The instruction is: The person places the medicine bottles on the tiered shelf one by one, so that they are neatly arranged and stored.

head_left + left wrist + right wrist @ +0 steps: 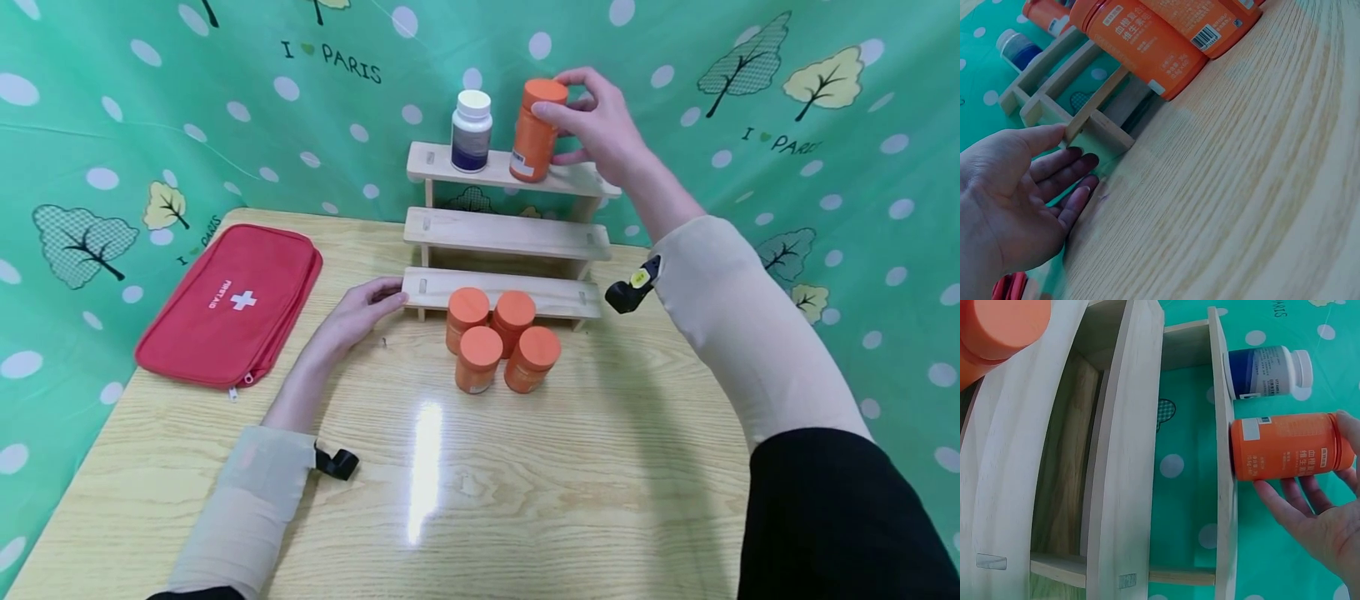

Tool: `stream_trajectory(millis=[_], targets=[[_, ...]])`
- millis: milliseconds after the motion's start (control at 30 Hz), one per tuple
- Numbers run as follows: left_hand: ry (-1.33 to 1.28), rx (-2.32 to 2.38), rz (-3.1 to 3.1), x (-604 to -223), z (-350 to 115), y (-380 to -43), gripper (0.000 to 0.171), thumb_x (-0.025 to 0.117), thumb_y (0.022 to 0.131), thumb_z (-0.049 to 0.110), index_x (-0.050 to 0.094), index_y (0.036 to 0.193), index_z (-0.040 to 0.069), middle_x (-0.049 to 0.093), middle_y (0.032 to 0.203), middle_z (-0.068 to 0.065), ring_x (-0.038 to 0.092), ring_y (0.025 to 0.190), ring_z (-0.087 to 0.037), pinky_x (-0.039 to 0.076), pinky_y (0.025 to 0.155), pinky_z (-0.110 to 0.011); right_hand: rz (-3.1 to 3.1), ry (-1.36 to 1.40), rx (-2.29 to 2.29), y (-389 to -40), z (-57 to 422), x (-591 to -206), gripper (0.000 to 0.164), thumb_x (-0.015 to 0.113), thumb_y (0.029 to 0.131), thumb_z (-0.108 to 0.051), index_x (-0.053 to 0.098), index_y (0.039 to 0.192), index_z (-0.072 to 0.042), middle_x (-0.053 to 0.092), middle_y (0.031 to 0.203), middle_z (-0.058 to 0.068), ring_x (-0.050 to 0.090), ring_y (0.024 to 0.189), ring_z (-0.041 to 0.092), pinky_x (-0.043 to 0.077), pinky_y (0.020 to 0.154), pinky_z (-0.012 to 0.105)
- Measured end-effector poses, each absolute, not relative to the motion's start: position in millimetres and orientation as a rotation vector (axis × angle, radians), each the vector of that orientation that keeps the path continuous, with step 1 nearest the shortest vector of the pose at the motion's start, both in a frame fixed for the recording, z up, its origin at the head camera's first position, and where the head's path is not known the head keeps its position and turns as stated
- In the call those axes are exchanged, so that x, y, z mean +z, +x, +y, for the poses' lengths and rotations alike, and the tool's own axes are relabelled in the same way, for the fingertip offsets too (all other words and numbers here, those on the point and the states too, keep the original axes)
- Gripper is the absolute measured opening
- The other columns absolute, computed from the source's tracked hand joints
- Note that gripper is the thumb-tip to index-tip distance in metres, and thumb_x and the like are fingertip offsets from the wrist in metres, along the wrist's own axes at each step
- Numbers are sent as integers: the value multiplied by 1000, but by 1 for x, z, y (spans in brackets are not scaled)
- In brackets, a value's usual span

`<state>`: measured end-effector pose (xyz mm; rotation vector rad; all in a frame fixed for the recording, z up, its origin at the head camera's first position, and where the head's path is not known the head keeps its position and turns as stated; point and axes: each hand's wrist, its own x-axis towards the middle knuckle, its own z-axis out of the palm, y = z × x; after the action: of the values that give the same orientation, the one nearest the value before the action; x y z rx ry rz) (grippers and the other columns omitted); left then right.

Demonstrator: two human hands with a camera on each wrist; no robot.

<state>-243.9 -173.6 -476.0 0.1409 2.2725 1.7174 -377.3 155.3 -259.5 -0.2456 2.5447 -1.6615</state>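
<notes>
On the top step of a three-tier wooden rack (506, 232), an orange supplement bottle (536, 142) stands with my right hand (603, 125) gripping it near the cap. The right wrist view shows the bottle's base (1247, 450) against the top board, with fingers along its side. Just left of it is a white-capped bottle (471, 133) with a dark blue lower label. My left hand (356, 312) is at the left end of the bottom step. In the left wrist view its thumb (1047, 139) touches the board's end, while the other fingers (1063, 172) hang loosely bent below.
Several more orange bottles (480, 354) are grouped on the table right in front of the bottom step. A red first aid pouch (228, 308) lies on the table's left side. Behind the rack hangs a green patterned cloth (300, 125).
</notes>
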Motion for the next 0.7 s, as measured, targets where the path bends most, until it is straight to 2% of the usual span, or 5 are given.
stream_trajectory(millis=[233, 500, 700], targets=[[139, 1709, 2275, -476, -175, -244, 59, 57, 106, 33, 43, 155, 4, 47, 157, -19, 43, 147, -33, 32, 127, -47, 2522, -222, -1728, -379, 151, -262, 51, 75, 94, -34, 51, 139, -29, 56, 132, 2, 58, 120, 22, 57, 99, 53], [125, 1706, 2276, -475, -173, -244, 59, 58, 106, 33, 43, 155, 5, 46, 158, -18, 42, 148, -33, 32, 127, -47, 2508, -188, -1757, -379, 149, -263, 52, 75, 94, -33, 51, 140, -29, 57, 140, 4, 57, 126, 24, 56, 102, 55], [114, 1711, 2273, -475, -173, -244, 58, 59, 105, 33, 45, 154, 5, 47, 157, -17, 42, 147, -32, 33, 126, -47, 2512, -198, -1760, -377, 148, -265, 52, 75, 94, -33, 51, 140, -29, 57, 136, 3, 58, 125, 24, 57, 101, 55]])
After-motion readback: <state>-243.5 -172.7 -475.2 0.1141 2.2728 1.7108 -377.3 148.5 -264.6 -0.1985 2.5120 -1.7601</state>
